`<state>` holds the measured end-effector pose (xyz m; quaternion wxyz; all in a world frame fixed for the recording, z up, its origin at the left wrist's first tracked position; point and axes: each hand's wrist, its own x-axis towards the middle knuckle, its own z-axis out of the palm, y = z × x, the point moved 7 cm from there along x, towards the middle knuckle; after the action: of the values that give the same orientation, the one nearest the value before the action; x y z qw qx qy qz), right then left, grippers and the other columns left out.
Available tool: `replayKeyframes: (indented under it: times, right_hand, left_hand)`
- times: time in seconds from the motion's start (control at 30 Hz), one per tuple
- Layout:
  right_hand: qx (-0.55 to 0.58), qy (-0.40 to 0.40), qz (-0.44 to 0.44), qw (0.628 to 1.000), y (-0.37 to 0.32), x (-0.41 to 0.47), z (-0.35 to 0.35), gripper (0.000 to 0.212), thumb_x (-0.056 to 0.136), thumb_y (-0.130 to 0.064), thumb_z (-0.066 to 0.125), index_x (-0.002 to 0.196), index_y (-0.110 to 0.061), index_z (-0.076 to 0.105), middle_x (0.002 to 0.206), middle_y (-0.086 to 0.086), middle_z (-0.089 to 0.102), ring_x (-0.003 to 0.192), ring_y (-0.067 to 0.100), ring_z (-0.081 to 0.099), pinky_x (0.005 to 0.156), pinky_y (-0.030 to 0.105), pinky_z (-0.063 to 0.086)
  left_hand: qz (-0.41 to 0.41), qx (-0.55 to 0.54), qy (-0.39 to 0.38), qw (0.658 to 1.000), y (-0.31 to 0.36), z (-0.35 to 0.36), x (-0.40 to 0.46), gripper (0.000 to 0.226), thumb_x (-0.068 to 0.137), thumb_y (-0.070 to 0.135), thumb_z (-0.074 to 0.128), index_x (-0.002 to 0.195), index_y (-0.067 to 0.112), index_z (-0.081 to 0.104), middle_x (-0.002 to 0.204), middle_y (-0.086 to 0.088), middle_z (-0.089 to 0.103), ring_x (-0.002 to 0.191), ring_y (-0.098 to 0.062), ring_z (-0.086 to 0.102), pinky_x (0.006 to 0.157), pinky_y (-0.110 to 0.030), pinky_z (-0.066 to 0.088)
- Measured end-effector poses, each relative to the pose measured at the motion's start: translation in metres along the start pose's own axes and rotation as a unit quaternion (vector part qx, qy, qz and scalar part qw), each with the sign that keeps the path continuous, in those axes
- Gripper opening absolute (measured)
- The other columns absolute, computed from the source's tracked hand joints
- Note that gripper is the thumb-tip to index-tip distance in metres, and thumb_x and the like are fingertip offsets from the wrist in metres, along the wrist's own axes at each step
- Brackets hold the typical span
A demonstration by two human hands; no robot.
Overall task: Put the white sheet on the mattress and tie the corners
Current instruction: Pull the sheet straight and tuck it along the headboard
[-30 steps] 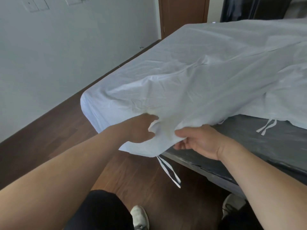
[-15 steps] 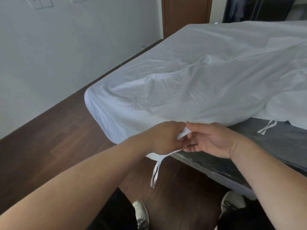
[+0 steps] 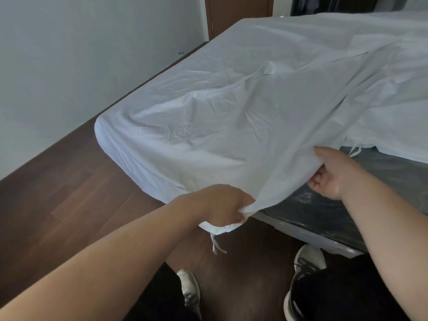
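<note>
Upper left of frame: pale wall (image 3: pixel 69 66) meeting dark wood floor (image 3: pixel 58 193), which runs down through lower left and centre.

Centre: white sheet (image 3: pixel 243 107), wrinkled, lies over the mattress (image 3: pixel 382 181). Left near corner of the mattress is covered; sheet hangs down its side there. Toward the right the dark mattress surface is bare below the sheet's edge.

Lower centre: left hand (image 3: pixel 222 205), fingers curled, grips a bunched corner of the sheet just off the mattress edge. A white tie (image 3: pixel 215 244) dangles from that bunch above the floor.

Centre right: right hand (image 3: pixel 333 174) holds the sheet's edge, fingers curled under the cloth and thumb on top; the fabric is lifted off the mattress and stretched between the two hands. A second tie (image 3: pixel 355 151) shows at the sheet's edge just beyond this hand, lying on the dark mattress.

Bottom of frame: two pale shoes, one at centre (image 3: pixel 190 288), one right of centre (image 3: pixel 305 274), on the floor beside the bed.

Top centre: brown door (image 3: pixel 238 12) behind the far end of the bed.
</note>
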<state>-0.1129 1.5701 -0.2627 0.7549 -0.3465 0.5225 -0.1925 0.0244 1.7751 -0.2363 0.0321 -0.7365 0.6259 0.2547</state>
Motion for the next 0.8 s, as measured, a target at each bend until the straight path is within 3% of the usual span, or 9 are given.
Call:
replayKeyframes:
  times: [0.07, 0.13, 0.23, 0.33, 0.37, 0.43, 0.53, 0.73, 0.8]
  right_hand:
    - [0.025, 0.011, -0.021, 0.999, -0.002, 0.006, -0.005, 0.026, 0.099, -0.03, 0.064, 0.124, -0.02, 0.061, 0.11, 0.001, 0.072, 0.092, 0.017, 0.068, 0.067, 0.033, 0.054]
    - [0.051, 0.002, -0.047, 0.998, -0.007, 0.009, -0.006, 0.027, 0.098, -0.024, 0.064, 0.124, -0.016, 0.065, 0.11, 0.004, 0.074, 0.096, 0.021, 0.071, 0.071, 0.035, 0.058]
    - [0.029, 0.059, -0.154, 0.986, -0.029, 0.005, -0.018, 0.027, 0.09, -0.026, 0.065, 0.11, -0.008, 0.068, 0.104, 0.004, 0.07, 0.094, 0.022, 0.067, 0.086, 0.041, 0.056]
    - [-0.056, 0.065, -0.266, 0.96, -0.048, -0.016, -0.016, 0.025, 0.078, -0.034, 0.064, 0.093, -0.014, 0.062, 0.095, 0.003, 0.066, 0.088, 0.02, 0.063, 0.079, 0.036, 0.049]
    - [-0.12, 0.04, -0.249, 0.96, -0.043, -0.019, -0.014, 0.027, 0.079, -0.035, 0.065, 0.094, -0.013, 0.064, 0.097, 0.003, 0.07, 0.09, 0.02, 0.066, 0.079, 0.035, 0.053]
    - [-0.317, -0.05, -0.114, 0.94, -0.01, -0.023, -0.011, 0.025, 0.092, -0.035, 0.068, 0.103, -0.012, 0.067, 0.099, 0.007, 0.075, 0.086, 0.022, 0.072, 0.073, 0.036, 0.061]
    - [-0.53, -0.13, 0.029, 0.837, 0.024, -0.038, -0.023, 0.036, 0.102, -0.037, 0.061, 0.105, -0.001, 0.066, 0.089, 0.014, 0.078, 0.067, 0.018, 0.073, 0.059, 0.029, 0.059]
    - [-0.563, -0.227, 0.037, 0.794, 0.027, -0.06, -0.031, 0.036, 0.102, -0.036, 0.058, 0.102, -0.002, 0.07, 0.094, 0.014, 0.078, 0.074, 0.018, 0.071, 0.065, 0.027, 0.056]
    - [-0.535, -0.221, 0.011, 0.815, 0.022, -0.065, -0.033, 0.034, 0.103, -0.035, 0.058, 0.104, -0.003, 0.07, 0.092, 0.013, 0.078, 0.073, 0.018, 0.07, 0.063, 0.026, 0.055]
  left_hand:
    - [-0.02, 0.015, -0.073, 0.997, 0.002, 0.012, 0.0, 0.007, 0.098, 0.023, 0.064, 0.104, 0.027, 0.063, 0.087, 0.014, 0.062, 0.092, -0.018, 0.062, 0.078, -0.031, 0.044]
    - [-0.055, 0.016, -0.121, 0.991, 0.003, 0.014, 0.0, 0.037, 0.099, 0.032, 0.063, 0.136, 0.028, 0.059, 0.093, 0.014, 0.07, 0.107, -0.015, 0.065, 0.091, -0.031, 0.044]
    - [-0.08, 0.019, 0.002, 0.997, 0.007, -0.019, 0.01, 0.041, 0.099, 0.042, 0.057, 0.138, 0.031, 0.06, 0.122, 0.01, 0.07, 0.123, -0.014, 0.058, 0.105, -0.037, 0.045]
    - [-0.088, -0.031, 0.112, 0.989, 0.015, -0.053, 0.015, 0.035, 0.099, 0.042, 0.056, 0.132, 0.033, 0.064, 0.123, 0.015, 0.069, 0.12, -0.012, 0.058, 0.105, -0.037, 0.047]
    - [-0.087, -0.041, 0.125, 0.987, 0.019, -0.059, 0.017, 0.033, 0.1, 0.042, 0.056, 0.13, 0.033, 0.065, 0.121, 0.016, 0.069, 0.119, -0.011, 0.058, 0.103, -0.035, 0.046]
    - [-0.087, -0.053, 0.138, 0.985, 0.029, -0.069, 0.02, 0.031, 0.101, 0.042, 0.056, 0.128, 0.033, 0.065, 0.12, 0.015, 0.069, 0.117, -0.01, 0.057, 0.101, -0.031, 0.046]
    - [-0.083, -0.053, 0.139, 0.985, 0.046, -0.072, 0.03, 0.029, 0.1, 0.042, 0.056, 0.126, 0.033, 0.066, 0.114, 0.016, 0.068, 0.117, -0.01, 0.058, 0.101, -0.031, 0.046]
    - [-0.05, -0.048, 0.137, 0.988, 0.077, -0.068, 0.05, 0.031, 0.101, 0.042, 0.055, 0.128, 0.031, 0.065, 0.114, 0.015, 0.066, 0.117, -0.012, 0.058, 0.1, -0.031, 0.046]
    - [-0.038, -0.049, 0.138, 0.989, 0.087, -0.07, 0.058, 0.031, 0.101, 0.04, 0.055, 0.128, 0.029, 0.065, 0.119, 0.013, 0.067, 0.117, -0.013, 0.059, 0.1, -0.033, 0.047]
